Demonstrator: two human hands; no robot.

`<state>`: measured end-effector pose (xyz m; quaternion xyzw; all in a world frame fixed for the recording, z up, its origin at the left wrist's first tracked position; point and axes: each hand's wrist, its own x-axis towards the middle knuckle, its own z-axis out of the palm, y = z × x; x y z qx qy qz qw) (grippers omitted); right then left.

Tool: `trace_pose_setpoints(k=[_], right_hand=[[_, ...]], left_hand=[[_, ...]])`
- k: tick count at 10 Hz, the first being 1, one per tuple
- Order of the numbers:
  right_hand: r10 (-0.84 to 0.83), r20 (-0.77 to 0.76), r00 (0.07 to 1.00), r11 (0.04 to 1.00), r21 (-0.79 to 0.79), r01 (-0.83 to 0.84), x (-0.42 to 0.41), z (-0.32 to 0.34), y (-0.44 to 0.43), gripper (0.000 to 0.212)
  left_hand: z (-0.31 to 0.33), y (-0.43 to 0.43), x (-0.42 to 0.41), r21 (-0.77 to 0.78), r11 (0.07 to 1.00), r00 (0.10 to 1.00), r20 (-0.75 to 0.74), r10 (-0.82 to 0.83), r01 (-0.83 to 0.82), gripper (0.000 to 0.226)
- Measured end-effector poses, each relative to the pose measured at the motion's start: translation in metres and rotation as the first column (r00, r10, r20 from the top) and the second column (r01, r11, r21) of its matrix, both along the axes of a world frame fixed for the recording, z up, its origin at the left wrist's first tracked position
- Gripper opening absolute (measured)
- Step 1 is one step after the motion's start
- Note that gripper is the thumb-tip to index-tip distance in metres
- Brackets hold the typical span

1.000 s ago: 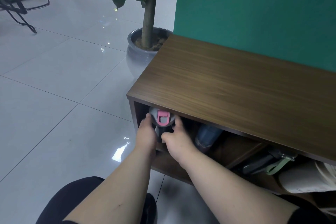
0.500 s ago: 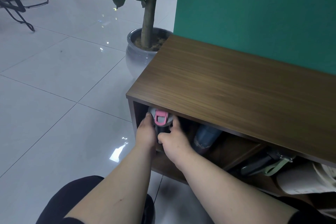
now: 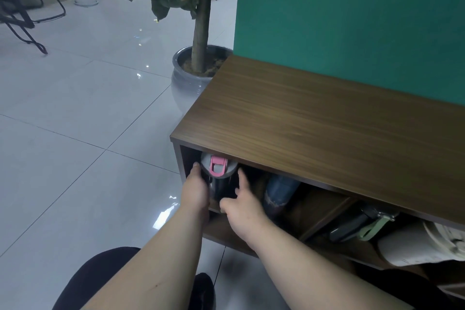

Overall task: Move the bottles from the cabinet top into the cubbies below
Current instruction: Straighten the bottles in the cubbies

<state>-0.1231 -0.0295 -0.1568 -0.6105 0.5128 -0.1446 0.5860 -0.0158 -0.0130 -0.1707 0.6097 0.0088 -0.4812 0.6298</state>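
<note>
My left hand [image 3: 197,190] wraps the left side of the dark steel bottle with the grey lid and pink latch [image 3: 218,176], fingers closed against its wall. My right hand [image 3: 241,205], which half a second ago was clasped on the bottle's right side, has come off it: fingers spread, index raised just beside the bottle, not touching. The bottle stands upright in the leftmost cubby [image 3: 191,161] of the brown wood-grain cabinet, lid tucked under the front left corner of the cabinet top [image 3: 314,123]. I judge the bottle seated and the release under way. A dark blue bottle [image 3: 280,190] leans in the same opening to the right; a dark bottle with a pale green loop [image 3: 362,224] lies in the next cubby. No bottle shows on the cabinet top, so the task looks nearly complete.
</note>
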Motion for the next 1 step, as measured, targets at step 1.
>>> trace_pose_setpoints(k=[1], right_hand=[[0.083, -0.035, 0.996, 0.996, 0.025, -0.082, -0.0287, 0.0042, 0.0143, 0.084]], left_hand=[[0.0217, 0.024, -0.0171, 0.048, 0.993, 0.989, 0.094, -0.115, 0.111, 0.035]])
